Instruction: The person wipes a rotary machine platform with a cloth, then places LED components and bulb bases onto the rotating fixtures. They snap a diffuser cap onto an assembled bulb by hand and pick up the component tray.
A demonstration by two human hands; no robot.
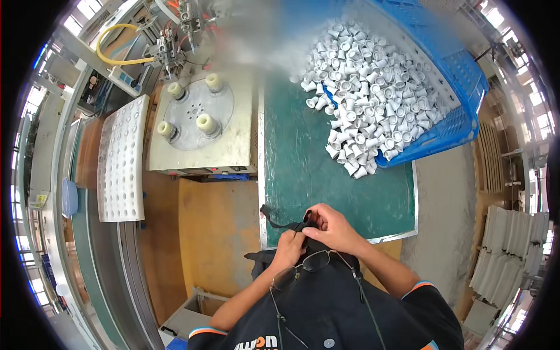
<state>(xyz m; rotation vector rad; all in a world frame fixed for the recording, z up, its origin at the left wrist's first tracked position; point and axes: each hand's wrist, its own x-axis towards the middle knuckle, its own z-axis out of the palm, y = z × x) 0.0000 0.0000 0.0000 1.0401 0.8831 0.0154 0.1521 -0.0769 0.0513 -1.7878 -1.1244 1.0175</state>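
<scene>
1. Strap [297,226] – black, between both hands in front of the chest, at near edge of green table [303,181]; loose end sticks out left.
2. Left hand [288,249]: fingers curled in, gripping strap.
3. Right hand [331,227]: thumb and fingertips pinched on strap.
4. White cups [379,87] heaped partly in blue basket [431,150], partly on table.
5. Left of table – machine [242,146], four knobs [206,122] on top; white tray [121,160] with holes beside it.
</scene>
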